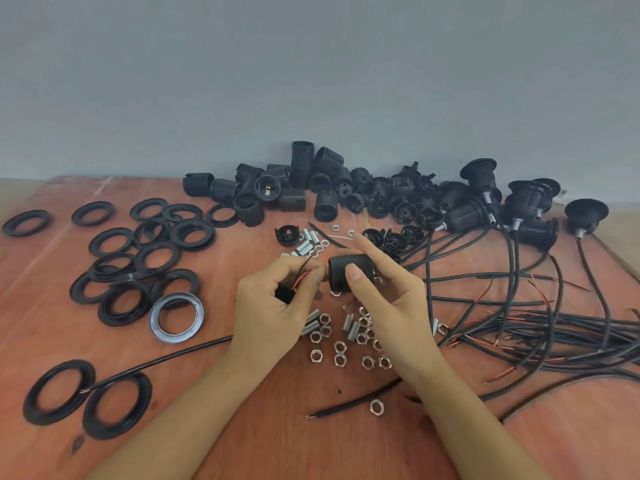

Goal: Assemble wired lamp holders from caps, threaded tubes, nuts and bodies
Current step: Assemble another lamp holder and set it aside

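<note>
Above the nuts (316, 355) on the surface (311, 448), gripped by the right hand (384, 299): a black, ribbed body (346, 268). Pinched in the left hand (273, 310): thin red and black wires (300, 276), plus a small black cap (284, 293). Likely light, rigid plastic; best held round the barrel. Limp wires; best pinched near the tips.
</note>
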